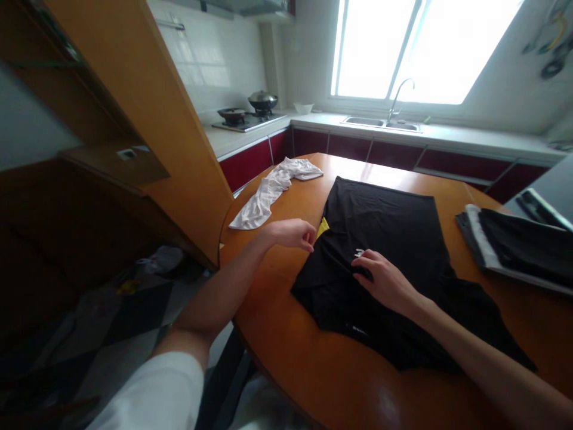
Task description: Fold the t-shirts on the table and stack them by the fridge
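Observation:
A black T-shirt (pixel 385 221) lies spread over the wooden table (pixel 277 322), with creases on its near half and small white print on it. My left hand (pixel 293 233) is at the shirt's left edge, beside a small yellow patch (pixel 322 227). Its fingers are curled together, and whatever may be between them is hidden. Over the middle of the shirt, next to a white mark (pixel 359 253), is my right hand (pixel 382 278). Its thumb and bent fingers are apart, and nothing shows between them.
A crumpled white garment (pixel 273 190) lies at the table's far left. Folded dark and white clothes (pixel 523 245) are stacked at the right. Beyond are a counter with a stove (pixel 250 122) and pans, and a sink (pixel 380 122). A wooden cabinet (pixel 179 131) stands left.

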A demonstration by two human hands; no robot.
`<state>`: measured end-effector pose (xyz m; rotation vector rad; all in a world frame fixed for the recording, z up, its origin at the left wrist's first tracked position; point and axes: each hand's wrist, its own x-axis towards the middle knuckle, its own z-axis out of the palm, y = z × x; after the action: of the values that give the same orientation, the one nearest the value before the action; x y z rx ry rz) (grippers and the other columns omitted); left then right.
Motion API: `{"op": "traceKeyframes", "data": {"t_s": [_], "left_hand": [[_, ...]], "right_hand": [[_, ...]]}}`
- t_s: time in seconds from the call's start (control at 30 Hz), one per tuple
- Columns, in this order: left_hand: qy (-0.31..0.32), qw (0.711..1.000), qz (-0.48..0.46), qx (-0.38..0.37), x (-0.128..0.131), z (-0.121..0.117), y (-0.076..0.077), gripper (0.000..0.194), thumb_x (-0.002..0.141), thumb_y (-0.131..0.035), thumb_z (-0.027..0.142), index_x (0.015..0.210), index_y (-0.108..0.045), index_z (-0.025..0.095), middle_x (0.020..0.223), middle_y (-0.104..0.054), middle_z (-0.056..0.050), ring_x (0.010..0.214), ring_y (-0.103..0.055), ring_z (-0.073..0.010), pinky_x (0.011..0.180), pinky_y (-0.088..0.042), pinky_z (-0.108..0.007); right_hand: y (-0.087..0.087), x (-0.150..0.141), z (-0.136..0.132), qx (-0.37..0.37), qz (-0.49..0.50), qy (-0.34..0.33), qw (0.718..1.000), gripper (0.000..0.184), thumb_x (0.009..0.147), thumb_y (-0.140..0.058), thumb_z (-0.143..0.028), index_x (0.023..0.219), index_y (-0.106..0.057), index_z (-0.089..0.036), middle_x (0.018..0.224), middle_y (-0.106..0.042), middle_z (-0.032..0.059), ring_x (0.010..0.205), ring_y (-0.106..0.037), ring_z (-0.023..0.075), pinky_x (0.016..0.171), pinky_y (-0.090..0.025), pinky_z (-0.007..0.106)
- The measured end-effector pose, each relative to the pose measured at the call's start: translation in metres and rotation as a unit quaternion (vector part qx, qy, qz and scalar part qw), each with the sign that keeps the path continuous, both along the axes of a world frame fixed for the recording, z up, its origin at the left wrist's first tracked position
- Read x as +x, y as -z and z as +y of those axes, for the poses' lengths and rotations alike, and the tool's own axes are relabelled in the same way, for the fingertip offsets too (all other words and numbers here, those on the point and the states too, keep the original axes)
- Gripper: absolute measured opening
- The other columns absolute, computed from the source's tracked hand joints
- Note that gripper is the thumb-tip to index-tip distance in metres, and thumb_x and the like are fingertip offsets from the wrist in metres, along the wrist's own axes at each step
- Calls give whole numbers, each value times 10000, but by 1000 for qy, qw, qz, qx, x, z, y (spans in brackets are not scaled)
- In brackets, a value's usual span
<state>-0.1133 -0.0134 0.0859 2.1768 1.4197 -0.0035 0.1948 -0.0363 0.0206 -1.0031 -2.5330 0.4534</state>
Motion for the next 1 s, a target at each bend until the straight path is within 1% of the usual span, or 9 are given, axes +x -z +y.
{"op": "traceKeyframes", "data": {"t_s": [0.1,0.17,0.3,0.5,0.67,0.77,0.83,0.9,1.0], "left_hand": [[98,994,-40,-15,9,-38,-7,174,796,-775,328,854,-657,214,769,-660,24,673,-591,-139,569,-387,-231],[125,991,-35,16,13,-66,-1,189,794,-772,292,905,-634,225,834,-648,19,726,-594,-155,602,-402,-243],[64,993,-8,103,11,-106,26,184,813,-646,130,955,-583,228,955,-624,0,833,-606,-172,715,-445,-255],[-40,984,-39,167,-2,-131,51,206,858,-493,58,927,-609,214,949,-586,-16,824,-605,-152,774,-471,-243],[-27,983,-69,170,-18,-139,43,183,981,-519,201,954,-699,222,950,-641,-27,843,-640,-152,775,-492,-246],[-76,962,-116,235,-16,-128,38,235,1030,-489,287,992,-712,222,979,-692,-43,917,-669,-175,834,-514,-278],[-102,940,-153,286,-10,-117,41,289,1056,-423,290,1136,-693,220,1124,-707,-69,1061,-667,-194,937,-517,-312],[-59,943,-147,293,-3,-106,52,357,1068,-384,291,1330,-619,230,1360,-638,-88,1280,-582,-214,1083,-462,-364],[35,970,-54,234,0,-99,71,476,1074,-380,355,1538,-428,260,1614,-392,-77,1515,-305,-244,1229,-283,-459]], "right_hand": [[6,11,0,0,2,-14,1000,231,913,-633,-262,1133,-700,-252,1178,-634,88,1071,-630,254,955,-517,400],[11,16,2,-4,11,-15,1000,247,922,-625,-276,1159,-691,-254,1188,-632,89,1094,-624,256,968,-518,403],[15,14,0,-2,20,-2,1000,274,933,-614,-270,1199,-675,-243,1235,-615,93,1109,-618,254,991,-517,410],[17,10,-8,60,-5,-17,998,257,925,-590,-196,1148,-713,-232,1179,-644,96,1069,-613,260,985,-527,430],[19,12,-10,116,-25,-23,993,261,945,-568,-214,1142,-737,-241,1211,-665,103,1104,-620,274,976,-535,442],[22,10,-12,135,-12,-48,990,333,957,-552,-211,1251,-700,-260,1352,-640,79,1242,-587,277,1045,-503,454],[24,7,-13,138,-4,-74,988,358,971,-542,-227,1301,-676,-259,1413,-619,65,1314,-554,270,1099,-470,460],[26,6,-14,138,-7,-84,987,359,986,-538,-255,1319,-670,-244,1419,-623,66,1341,-541,270,1126,-448,476],[26,6,-16,135,-14,-75,988,343,1005,-527,-289,1305,-681,-227,1383,-653,69,1333,-555,277,1139,-427,503]]}}
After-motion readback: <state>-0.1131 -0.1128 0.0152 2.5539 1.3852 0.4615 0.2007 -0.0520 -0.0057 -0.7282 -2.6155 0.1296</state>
